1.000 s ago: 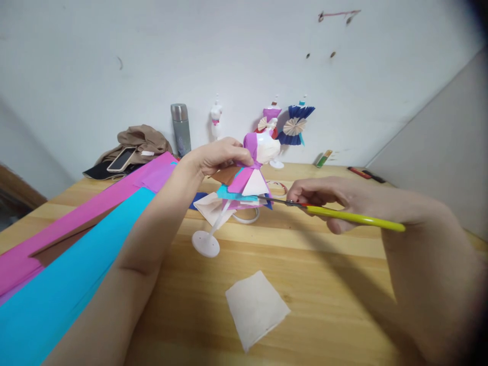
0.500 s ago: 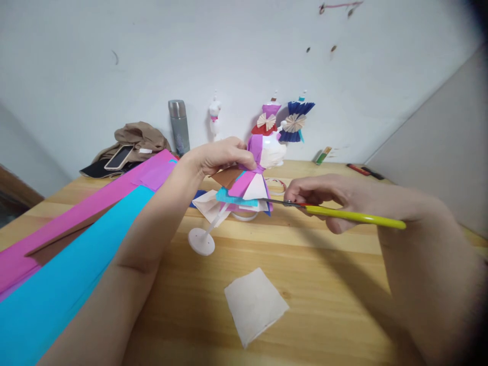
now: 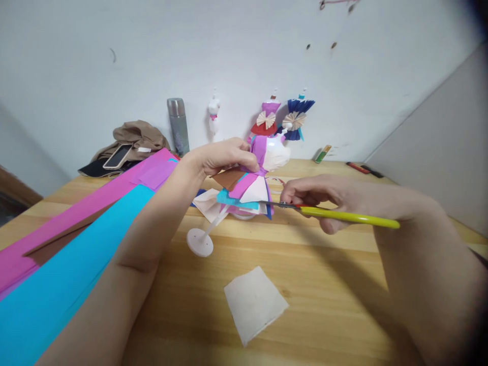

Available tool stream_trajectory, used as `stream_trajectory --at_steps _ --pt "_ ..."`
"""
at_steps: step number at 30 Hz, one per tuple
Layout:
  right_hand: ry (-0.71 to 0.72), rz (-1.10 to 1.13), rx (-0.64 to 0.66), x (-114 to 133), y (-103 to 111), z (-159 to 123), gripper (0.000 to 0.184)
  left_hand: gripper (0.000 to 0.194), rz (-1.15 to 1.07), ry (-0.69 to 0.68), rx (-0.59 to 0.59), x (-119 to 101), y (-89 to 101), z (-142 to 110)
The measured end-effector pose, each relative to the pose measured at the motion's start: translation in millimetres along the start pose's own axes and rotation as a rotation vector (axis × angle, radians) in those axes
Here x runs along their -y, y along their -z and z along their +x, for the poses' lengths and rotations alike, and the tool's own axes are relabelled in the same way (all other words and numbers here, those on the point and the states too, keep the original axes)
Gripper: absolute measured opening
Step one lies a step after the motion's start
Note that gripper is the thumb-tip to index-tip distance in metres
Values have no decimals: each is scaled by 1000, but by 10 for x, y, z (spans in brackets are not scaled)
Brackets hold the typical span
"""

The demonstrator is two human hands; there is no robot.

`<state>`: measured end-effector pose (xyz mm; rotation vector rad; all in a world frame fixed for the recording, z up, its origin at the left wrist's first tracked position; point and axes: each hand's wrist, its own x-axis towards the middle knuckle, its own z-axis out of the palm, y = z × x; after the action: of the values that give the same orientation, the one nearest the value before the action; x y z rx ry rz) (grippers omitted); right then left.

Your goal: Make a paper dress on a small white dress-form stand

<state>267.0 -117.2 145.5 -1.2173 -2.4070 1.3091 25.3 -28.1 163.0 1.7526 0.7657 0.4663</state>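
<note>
My left hand is closed round the waist of a small white mannequin figure dressed in purple, pink, cyan, brown and white paper. The figure is tilted, and its thin stem ends in a round white base just above the wooden table. My right hand grips yellow-handled scissors. Their blades reach left into the hem of the paper skirt.
A white paper scrap lies on the table near me. Long pink and cyan paper sheets cover the left side. At the back stand a steel flask, dressed mannequins, a brown cloth with a phone, and pens.
The figure and both hands have drifted slightly left, and the scissor blades have moved a little further into the skirt hem. The view has tilted down a bit.
</note>
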Motion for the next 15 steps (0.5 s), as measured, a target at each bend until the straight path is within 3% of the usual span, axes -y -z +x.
stream_trajectory --at_steps 7,15 --pt "-26 -47 -30 56 9 -21 27 30 -3 30 113 -19 10 16" --pt "-55 -46 -47 66 -1 -17 33 31 38 35 97 -36 -10 7"
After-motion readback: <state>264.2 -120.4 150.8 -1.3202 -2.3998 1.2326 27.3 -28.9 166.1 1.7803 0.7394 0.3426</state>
